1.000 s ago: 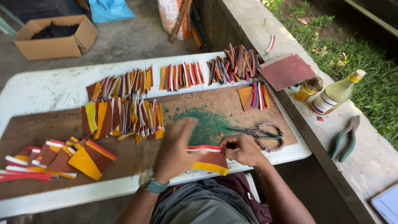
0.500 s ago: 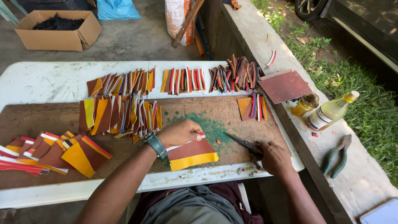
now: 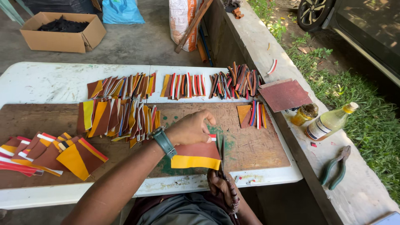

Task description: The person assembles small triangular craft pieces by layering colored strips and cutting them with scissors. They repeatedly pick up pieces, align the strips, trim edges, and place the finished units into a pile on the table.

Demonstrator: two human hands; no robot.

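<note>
Left hand point(image 3: 191, 129) pressing down on a brown and yellow sheet point(image 3: 196, 155), fingers curled onto its top edge; right hand point(image 3: 223, 186) clenched around scissors point(image 3: 221, 154), blades rising along the sheet's right edge. Beyond the fingertips, rows of coloured strips point(image 3: 183, 85) on a brown board point(image 3: 258, 146).

We see an open cardboard box point(image 3: 62, 31) on the floor beyond the table, brown, with dark stuff inside. Near it lies a blue bag point(image 3: 121, 10), and further right a white sack point(image 3: 185, 21) with red print stands upright. On the ledge to our right, a yellowish bottle point(image 3: 329, 122) lies tilted, bearing a white label point(image 3: 316, 128) with dark edging.
</note>
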